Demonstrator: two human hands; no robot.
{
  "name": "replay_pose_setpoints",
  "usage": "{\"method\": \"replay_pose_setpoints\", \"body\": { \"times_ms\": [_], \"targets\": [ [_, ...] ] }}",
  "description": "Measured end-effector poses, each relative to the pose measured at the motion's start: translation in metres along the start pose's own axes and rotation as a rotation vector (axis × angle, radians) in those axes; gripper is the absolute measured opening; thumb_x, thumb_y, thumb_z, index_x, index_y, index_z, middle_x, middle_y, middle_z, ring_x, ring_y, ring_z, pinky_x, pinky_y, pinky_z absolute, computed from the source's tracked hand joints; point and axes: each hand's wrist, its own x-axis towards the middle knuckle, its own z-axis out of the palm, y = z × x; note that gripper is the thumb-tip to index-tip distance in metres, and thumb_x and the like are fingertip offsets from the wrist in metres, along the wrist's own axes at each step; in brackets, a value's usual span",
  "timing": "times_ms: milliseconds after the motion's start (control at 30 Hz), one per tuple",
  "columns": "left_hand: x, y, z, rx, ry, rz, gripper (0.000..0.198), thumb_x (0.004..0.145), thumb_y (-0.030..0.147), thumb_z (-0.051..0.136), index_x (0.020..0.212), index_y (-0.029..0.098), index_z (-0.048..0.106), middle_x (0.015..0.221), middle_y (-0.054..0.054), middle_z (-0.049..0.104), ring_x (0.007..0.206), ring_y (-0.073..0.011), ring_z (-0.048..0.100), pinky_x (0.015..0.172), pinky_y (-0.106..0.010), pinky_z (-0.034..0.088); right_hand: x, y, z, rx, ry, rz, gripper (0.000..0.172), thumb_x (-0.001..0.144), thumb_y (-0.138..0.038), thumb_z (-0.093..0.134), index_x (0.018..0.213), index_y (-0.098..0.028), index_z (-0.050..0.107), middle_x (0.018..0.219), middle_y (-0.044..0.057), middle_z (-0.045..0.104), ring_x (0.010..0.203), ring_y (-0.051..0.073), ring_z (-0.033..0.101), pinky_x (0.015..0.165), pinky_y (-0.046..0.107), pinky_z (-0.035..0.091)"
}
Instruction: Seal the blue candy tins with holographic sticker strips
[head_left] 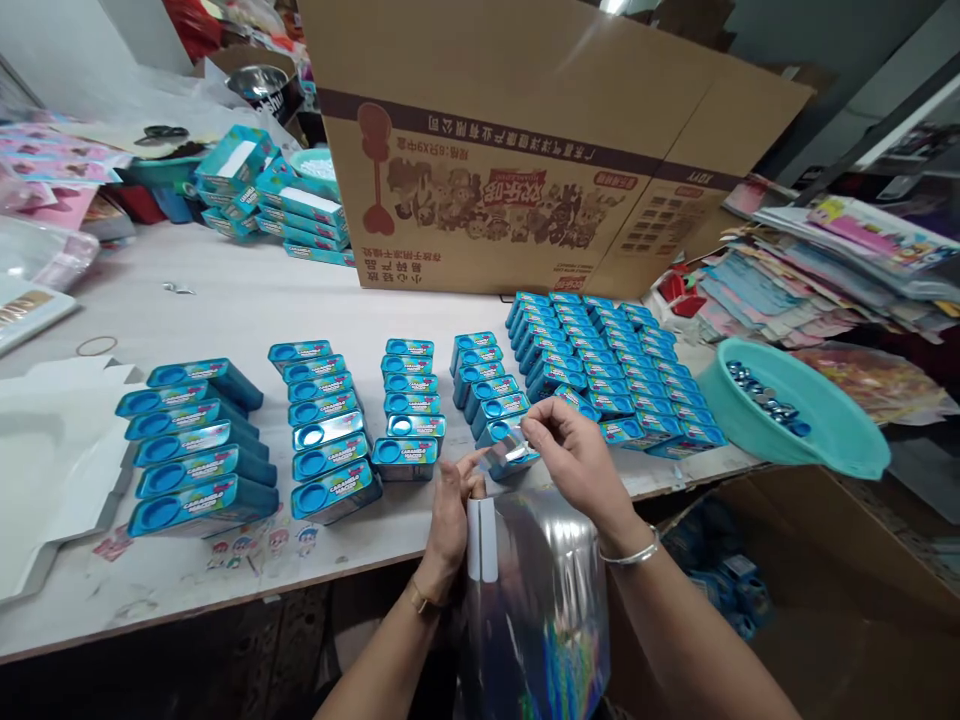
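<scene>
From my seat I cannot see much of the small shiny silver sticker piece (508, 455): the fingers of both hands cover most of it, and its glare hides any print. The glossy holographic film sheet (536, 590) below it runs off the bottom edge, and its rainbow sheen makes its surface hard to read. The large brown printed cardboard box (525, 150) at the back is cut off at the top, and its lettering stands upside down to me. The small dark round pieces in the teal plastic basin (825, 420) on the right are too small for me to name.

My left hand (452, 515) stands at the table's near edge, knuckles toward me, thumb and fingers closed on the white-edged top of the film sheet, forefinger stretched up to touch the silver piece. My right hand (574, 460) comes in from the right with the wrist bent, a thin silver bangle (634, 552) on it, thumb and forefinger pinching the silver piece from above.

The silver piece sits just above the near edge of the pale wooden tabletop (225, 300), beside the nearest blue rectangular tin with a round window (405, 455). More such tins lie in short columns to the left and in a dense block to the right.
</scene>
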Motion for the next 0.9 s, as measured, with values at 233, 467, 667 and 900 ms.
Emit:
{"method": "replay_pose_setpoints", "body": {
  "times_ms": [233, 467, 667, 900],
  "targets": [
    [0.013, 0.011, 0.010, 0.216, 0.156, 0.163, 0.050, 0.080, 0.064, 0.064, 0.064, 0.017, 0.059, 0.051, 0.007, 0.037, 0.051, -0.0093, 0.033, 0.052, -0.023, 0.030, 0.005, 0.022, 0.013, 0.009, 0.077, 0.083, 0.020, 0.092, -0.037, 0.057, 0.080, -0.021, 0.057, 0.073, -0.001, 0.057, 0.066, 0.014, 0.053, 0.060, 0.025, 0.042],
    [0.031, 0.004, 0.012, 0.469, 0.277, 0.246, 0.035, 0.090, 0.044, 0.054, 0.067, 0.018, 0.058, 0.065, 0.003, 0.051, 0.066, -0.0135, 0.045, 0.061, -0.024, 0.036, 0.009, 0.038, 0.018, -0.444, 0.208, -0.033, 0.018, 0.093, -0.029, 0.052, 0.077, -0.022, 0.056, 0.079, 0.003, 0.062, 0.078, 0.021, 0.057, 0.072, 0.032, 0.042],
    [0.036, -0.003, 0.010, 0.519, 0.270, 0.219, 0.035, 0.090, 0.044, 0.053, 0.065, 0.019, 0.055, 0.063, 0.003, 0.048, 0.063, -0.0132, 0.042, 0.059, -0.024, 0.034, 0.014, 0.049, 0.021, -0.584, 0.218, -0.117, 0.016, 0.092, -0.022, 0.050, 0.077, -0.021, 0.056, 0.109, 0.012, 0.061, 0.107, 0.028, 0.054, 0.094, 0.042, 0.042],
    [0.046, -0.013, 0.010, 0.385, 0.211, 0.132, 0.044, 0.084, 0.057, 0.057, 0.064, 0.018, 0.056, 0.061, 0.003, 0.048, 0.061, -0.0122, 0.041, 0.057, -0.024, 0.034, 0.017, 0.059, 0.020, -0.496, 0.195, -0.066, 0.003, 0.087, -0.020, 0.053, 0.090, -0.022, 0.054, 0.097, 0.007, 0.056, 0.095, 0.025, 0.058, 0.085, 0.039, 0.047]
  ]
}}
